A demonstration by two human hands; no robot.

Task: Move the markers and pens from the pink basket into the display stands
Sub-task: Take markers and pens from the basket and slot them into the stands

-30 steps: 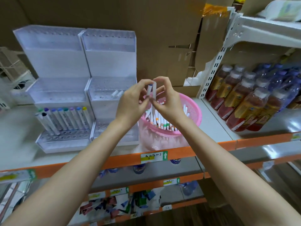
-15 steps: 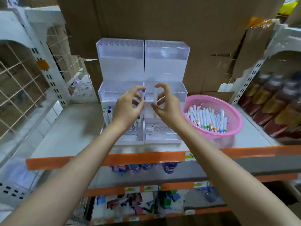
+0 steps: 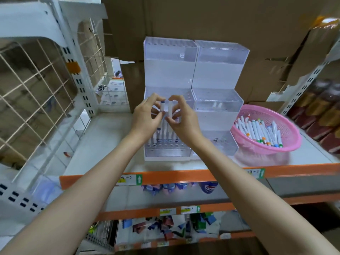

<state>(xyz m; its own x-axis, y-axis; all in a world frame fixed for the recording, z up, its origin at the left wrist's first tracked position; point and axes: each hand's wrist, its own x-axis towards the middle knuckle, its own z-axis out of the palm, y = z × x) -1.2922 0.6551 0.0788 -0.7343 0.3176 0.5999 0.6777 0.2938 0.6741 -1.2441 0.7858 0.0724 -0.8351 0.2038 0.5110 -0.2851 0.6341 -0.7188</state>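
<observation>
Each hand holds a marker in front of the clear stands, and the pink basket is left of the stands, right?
Not quite. The head view shows the pink basket on the right of the stands, not the left. The rest holds: the left hand holds a blue-tipped marker and the right hand a white marker in front of them.

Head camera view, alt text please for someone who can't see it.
The left hand pinches a blue-capped marker and the right hand a white marker, both upright before the left display stand, whose bottom tier holds a row of markers. A pink basket of markers sits to its right.
</observation>
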